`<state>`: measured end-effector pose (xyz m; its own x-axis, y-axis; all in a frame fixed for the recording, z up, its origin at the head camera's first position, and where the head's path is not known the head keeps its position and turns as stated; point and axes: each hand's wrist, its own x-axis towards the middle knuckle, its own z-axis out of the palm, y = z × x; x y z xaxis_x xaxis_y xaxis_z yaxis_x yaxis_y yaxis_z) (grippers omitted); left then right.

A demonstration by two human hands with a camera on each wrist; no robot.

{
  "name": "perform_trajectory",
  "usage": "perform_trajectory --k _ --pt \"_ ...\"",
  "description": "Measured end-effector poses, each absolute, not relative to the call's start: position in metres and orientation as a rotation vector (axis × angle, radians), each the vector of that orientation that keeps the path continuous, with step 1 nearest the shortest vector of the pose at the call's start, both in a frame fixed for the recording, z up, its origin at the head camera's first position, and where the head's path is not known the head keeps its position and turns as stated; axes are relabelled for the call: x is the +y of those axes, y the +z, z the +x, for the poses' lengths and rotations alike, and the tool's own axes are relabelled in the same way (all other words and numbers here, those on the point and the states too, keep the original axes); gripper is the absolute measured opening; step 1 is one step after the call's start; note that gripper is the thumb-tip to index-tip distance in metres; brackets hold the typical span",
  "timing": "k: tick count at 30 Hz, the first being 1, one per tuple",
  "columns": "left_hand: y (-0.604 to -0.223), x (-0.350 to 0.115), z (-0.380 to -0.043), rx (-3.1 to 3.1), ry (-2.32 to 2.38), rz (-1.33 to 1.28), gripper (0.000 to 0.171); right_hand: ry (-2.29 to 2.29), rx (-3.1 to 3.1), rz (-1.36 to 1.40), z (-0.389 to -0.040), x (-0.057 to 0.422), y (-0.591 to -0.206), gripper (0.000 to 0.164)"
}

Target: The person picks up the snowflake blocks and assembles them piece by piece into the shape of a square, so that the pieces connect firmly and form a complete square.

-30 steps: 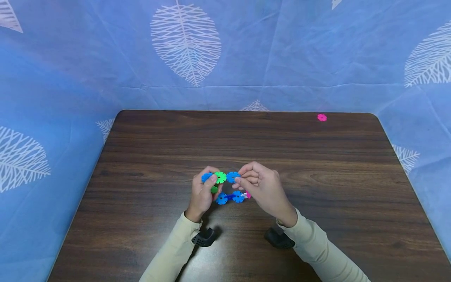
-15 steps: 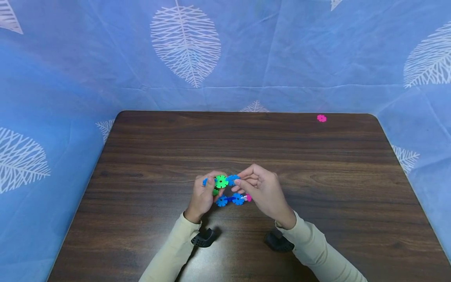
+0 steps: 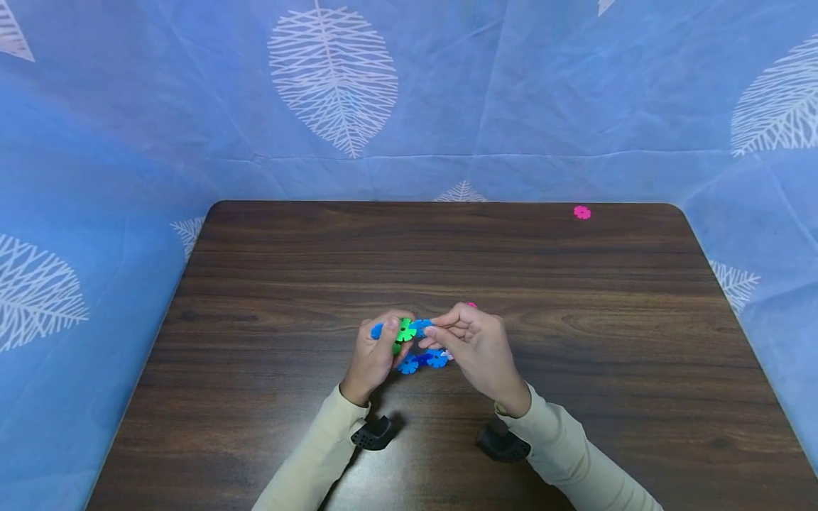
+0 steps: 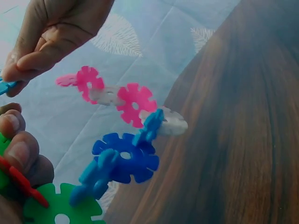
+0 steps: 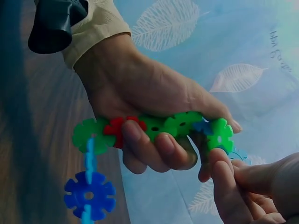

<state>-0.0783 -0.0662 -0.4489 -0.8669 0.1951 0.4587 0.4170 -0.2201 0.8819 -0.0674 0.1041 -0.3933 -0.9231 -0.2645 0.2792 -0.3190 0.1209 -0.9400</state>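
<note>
My left hand [image 3: 373, 360] grips a chain of interlocking plastic snowflake discs, its fingers curled round green pieces and a red disc [image 5: 117, 130]. Between thumb and finger, my right hand [image 3: 483, 353] pinches a light blue disc [image 3: 420, 327], which meets a bright green disc [image 3: 405, 331] at the left fingertips. Beyond the left hand the chain hangs down through a green disc [image 4: 42, 205], a dark blue disc [image 4: 133, 161] and a pink disc [image 4: 135, 103], with white and more pink pieces at its far end. How deep the light blue disc sits in the green one is hidden by fingers.
A loose pink disc [image 3: 582, 212] lies at the far right edge of the brown wooden table [image 3: 307, 248]. Behind the table hangs a blue cloth [image 3: 511, 92] with white leaf prints. Black wrist cameras [image 3: 374, 433] sit under both sleeves.
Both hands stay close together and shift only slightly. My left hand has edged right, and the hanging chain with it. A bit of pink now shows above the right hand's knuckles.
</note>
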Motion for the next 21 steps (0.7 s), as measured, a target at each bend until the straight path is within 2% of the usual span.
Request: perform_trajectory --k 5,10,17,21 --pt "-0.4515 -0.0689 -0.0787 -1.883 -2.273 -0.733 0.045 1.955 -2.322 0.603 -0.0681 0.102 -0.3972 0.008" --pt "-0.4528 -0.0725 -0.0814 -1.928 -2.349 -0.738 0.043 1.72 -2.417 0.598 -0.0666 0.1019 -0.3985 0.013" --pt "-0.448 -0.0719 -0.0808 -1.958 -2.411 -0.726 0.029 1.591 -2.475 0.568 -0.0627 0.1017 -0.3991 0.015" --pt "-0.4483 -0.0703 -0.0822 -1.938 -2.375 -0.804 0.018 1.499 -2.49 0.568 -0.061 0.102 -0.3942 0.017"
